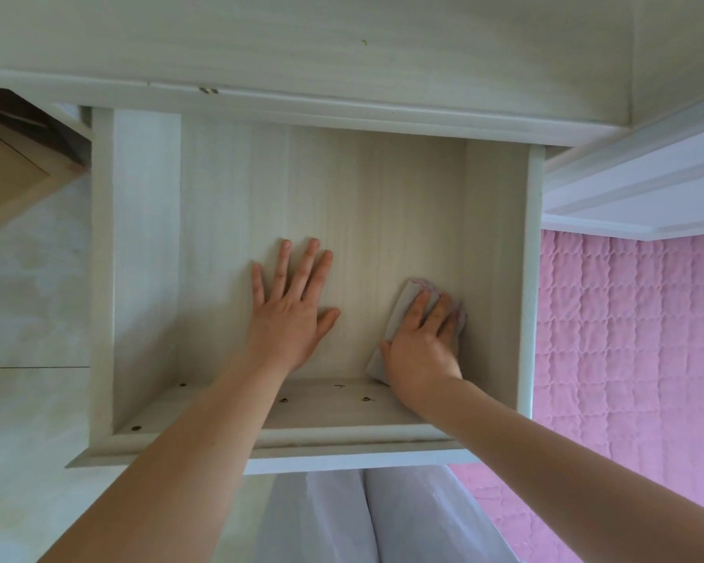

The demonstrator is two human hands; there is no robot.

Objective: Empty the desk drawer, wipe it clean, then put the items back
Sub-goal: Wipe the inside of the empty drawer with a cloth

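The pale wooden desk drawer (147,245) is pulled out below me, and nothing lies in it but my hands and a cloth. My left hand (291,314) lies flat on the drawer bottom near the middle, fingers spread and straight. My right hand (421,343) presses a folded grey cloth (403,302) with a pinkish edge against the bottom at the front right, close to the right wall. Its fingers lie on top of the cloth, slightly bent. Most of the cloth is hidden under that hand.
The desk top (301,42) runs above the drawer. A pink quilted cover (635,339) lies to the right, under a white frame (647,188). A brown wooden piece (13,156) shows at the left. Light fabric (366,518) hangs below the drawer front.
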